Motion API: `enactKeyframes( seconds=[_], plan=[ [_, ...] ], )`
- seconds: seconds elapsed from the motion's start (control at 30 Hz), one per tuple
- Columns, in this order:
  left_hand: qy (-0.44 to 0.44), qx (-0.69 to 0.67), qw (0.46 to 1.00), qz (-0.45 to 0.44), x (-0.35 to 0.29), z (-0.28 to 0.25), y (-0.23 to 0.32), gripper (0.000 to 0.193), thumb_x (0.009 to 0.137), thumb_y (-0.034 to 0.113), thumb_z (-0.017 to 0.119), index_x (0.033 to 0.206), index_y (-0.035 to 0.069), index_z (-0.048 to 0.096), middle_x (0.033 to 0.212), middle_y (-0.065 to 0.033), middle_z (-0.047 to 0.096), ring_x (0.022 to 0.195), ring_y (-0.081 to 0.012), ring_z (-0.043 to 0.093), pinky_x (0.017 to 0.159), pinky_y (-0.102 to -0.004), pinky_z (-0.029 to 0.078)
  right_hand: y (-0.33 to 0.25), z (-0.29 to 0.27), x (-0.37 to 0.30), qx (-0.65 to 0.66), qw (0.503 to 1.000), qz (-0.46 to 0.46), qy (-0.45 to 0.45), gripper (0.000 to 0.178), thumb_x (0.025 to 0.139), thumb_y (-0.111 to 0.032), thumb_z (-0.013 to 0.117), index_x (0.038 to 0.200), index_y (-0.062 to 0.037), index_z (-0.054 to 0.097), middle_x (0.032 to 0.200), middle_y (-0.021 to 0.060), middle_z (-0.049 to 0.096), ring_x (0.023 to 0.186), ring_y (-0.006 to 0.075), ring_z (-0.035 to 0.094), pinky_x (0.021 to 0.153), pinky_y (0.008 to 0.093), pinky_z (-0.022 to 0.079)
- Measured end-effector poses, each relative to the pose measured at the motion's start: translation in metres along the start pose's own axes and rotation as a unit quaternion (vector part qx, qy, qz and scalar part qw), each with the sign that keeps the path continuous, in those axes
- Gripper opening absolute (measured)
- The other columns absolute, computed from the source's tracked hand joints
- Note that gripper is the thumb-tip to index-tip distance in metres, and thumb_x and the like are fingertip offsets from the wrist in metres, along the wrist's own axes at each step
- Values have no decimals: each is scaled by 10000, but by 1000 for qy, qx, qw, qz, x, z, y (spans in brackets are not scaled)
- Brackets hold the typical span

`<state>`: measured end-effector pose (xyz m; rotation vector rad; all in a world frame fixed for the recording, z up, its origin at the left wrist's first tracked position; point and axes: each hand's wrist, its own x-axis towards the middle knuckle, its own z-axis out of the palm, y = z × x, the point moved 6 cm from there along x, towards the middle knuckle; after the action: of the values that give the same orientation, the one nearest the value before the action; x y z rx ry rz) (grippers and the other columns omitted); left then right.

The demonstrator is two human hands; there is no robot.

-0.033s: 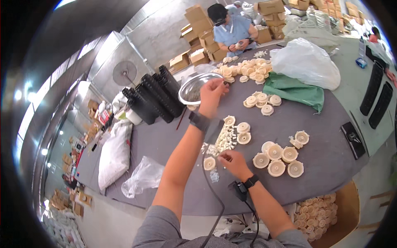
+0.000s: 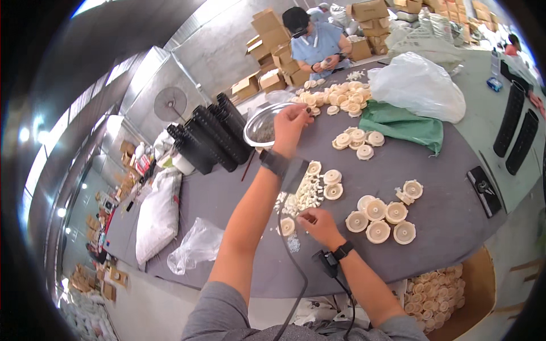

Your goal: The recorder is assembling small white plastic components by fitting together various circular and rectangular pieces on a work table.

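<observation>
My left hand (image 2: 291, 126) is raised beside the metal bowl (image 2: 259, 132), its fingertips pinched together at a small dark spot whose kind is too small to make out. Lower down, my right hand (image 2: 320, 225) hovers close to a heap of small white plastic pieces (image 2: 307, 196), its fingers curled together; whatever lies between them is hidden. One cream round plastic part (image 2: 287, 227) sits just left of the right hand, near a few tiny pale blue bits (image 2: 293, 244). More round parts (image 2: 333, 184) border the white heap.
Several round parts (image 2: 376, 210) lie to the right, with a larger pile (image 2: 341, 95) at the far side before a co-worker (image 2: 318, 45). Black tubes (image 2: 210, 133), a white sack (image 2: 159, 213), a green cloth bag (image 2: 404, 125) and a black case (image 2: 483, 190) stand around. A cable (image 2: 296, 267) hangs before me.
</observation>
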<state>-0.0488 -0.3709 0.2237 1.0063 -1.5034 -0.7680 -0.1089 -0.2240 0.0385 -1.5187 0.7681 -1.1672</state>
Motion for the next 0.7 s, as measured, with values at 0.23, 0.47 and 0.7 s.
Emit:
enactKeyframes(
  seconds=[0.23, 0.47, 0.7],
  plan=[
    [8, 49, 997, 67, 59, 45, 17, 215, 799, 47, 550, 991, -49, 544, 866, -93, 637, 749, -140, 635, 623, -218, 476, -1, 0, -1, -14, 1000, -17, 12, 217, 784, -261, 609, 873, -66, 644, 697, 40, 626, 605, 135, 567, 567, 268, 456],
    [16, 76, 994, 79, 81, 63, 8, 222, 804, 38, 535, 983, -91, 511, 889, -153, 631, 750, -185, 634, 665, -251, 505, -7, -1, -8, -1, 1000, 7, -23, 193, 778, -248, 603, 859, -76, 636, 676, 38, 607, 614, 145, 561, 555, 285, 437],
    [27, 117, 990, 73, 88, 64, -2, 238, 824, 75, 527, 1009, -75, 514, 883, -134, 634, 740, -172, 638, 624, -236, 495, -8, -1, -9, 6, 999, -40, -11, 175, 765, -230, 599, 836, -73, 628, 667, 56, 612, 596, 191, 577, 546, 307, 439]
  ],
)
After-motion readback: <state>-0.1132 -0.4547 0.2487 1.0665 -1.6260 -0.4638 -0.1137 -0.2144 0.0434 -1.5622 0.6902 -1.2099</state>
